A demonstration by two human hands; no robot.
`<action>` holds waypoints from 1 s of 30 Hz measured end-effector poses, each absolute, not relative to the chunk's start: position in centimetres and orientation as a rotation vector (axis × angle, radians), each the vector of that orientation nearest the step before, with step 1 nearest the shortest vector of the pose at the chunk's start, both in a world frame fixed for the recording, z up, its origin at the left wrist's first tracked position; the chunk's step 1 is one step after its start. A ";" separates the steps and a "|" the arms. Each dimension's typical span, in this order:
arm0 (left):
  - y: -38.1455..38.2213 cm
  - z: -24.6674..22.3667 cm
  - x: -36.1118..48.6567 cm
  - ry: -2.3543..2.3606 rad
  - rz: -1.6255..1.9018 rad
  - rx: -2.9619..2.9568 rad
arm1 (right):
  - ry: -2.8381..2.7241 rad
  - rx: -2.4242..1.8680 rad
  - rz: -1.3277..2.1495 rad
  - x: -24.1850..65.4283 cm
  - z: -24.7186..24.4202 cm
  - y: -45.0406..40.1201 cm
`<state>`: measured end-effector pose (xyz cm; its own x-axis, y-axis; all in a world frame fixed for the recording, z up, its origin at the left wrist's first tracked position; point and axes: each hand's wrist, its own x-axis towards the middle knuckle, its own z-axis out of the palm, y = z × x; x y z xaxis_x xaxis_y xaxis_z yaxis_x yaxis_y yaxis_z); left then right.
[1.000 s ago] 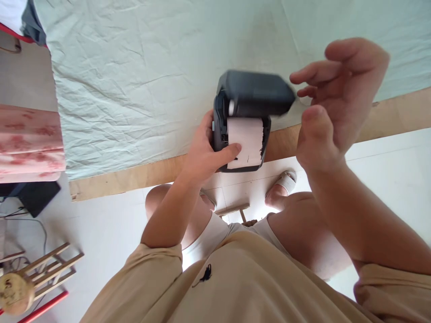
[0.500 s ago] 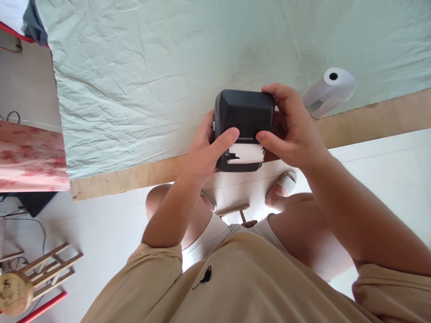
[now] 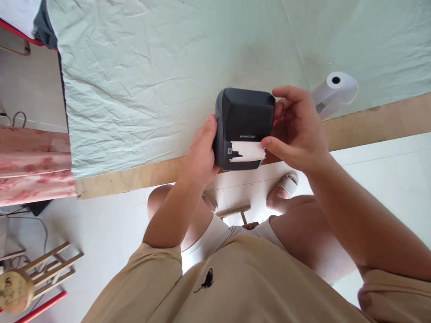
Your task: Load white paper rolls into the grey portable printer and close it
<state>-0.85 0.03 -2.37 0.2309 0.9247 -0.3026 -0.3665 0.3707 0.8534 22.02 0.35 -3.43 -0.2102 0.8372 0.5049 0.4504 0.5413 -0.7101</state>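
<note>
One printer (image 3: 249, 112), clasped along its side in the left grip (image 3: 203, 154); right grip (image 3: 301, 130) curled at its edge, pinch unclear; best held steady, torn paper (image 3: 251, 151) uncreased.

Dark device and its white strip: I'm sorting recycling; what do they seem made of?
Dark device: probably hard plastic, matte, judging by its soft reflections and rounded edges. White strip: likely thin paper, matte, given its ragged edge.
</note>
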 end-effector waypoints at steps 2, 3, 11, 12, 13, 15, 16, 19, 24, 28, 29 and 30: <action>0.0 -2.2 -0.8 0.919 1.005 0.698 | -1.829 -0.969 0.592 22.2 -3.4 0.5; 0.0 -2.0 -0.7 0.898 1.007 0.695 | -1.826 -0.959 0.605 22.4 -3.2 0.5; 0.3 -1.9 0.2 0.948 0.970 0.683 | -1.557 -1.037 0.444 21.1 2.4 -0.5; 0.3 -1.9 0.3 0.949 0.988 0.692 | -1.493 -1.059 0.395 20.7 3.2 -0.5; 0.3 -1.8 0.3 0.937 1.002 0.707 | -1.460 -1.097 0.356 20.2 3.9 -0.6; 0.3 -1.5 0.4 0.877 1.006 0.745 | -1.513 -1.192 0.264 19.7 4.5 -0.5; 0.2 -1.3 0.3 0.837 0.991 0.764 | -1.608 -1.240 0.207 19.6 4.5 -0.4; -0.2 -0.5 -0.2 0.787 0.947 0.829 | -1.960 -1.294 0.005 20.0 3.7 0.1; -0.3 0.1 -0.8 0.798 0.865 0.880 | -2.183 -1.350 0.084 20.9 3.1 0.4; -0.2 -0.4 -0.5 0.818 0.898 0.783 | -2.107 -1.299 0.390 21.4 3.9 0.6; -0.2 -0.5 -0.3 0.827 0.930 0.754 | -2.019 -1.281 0.461 21.5 4.0 0.7; -0.2 -0.6 -0.2 0.837 0.964 0.732 | -1.899 -1.253 0.520 21.7 4.0 0.7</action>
<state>-0.18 -0.20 -0.59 0.3218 0.9068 -0.2724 -0.3971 0.3905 0.8306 21.66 0.73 4.03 -0.2037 0.8997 0.3860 0.5778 0.4288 -0.6945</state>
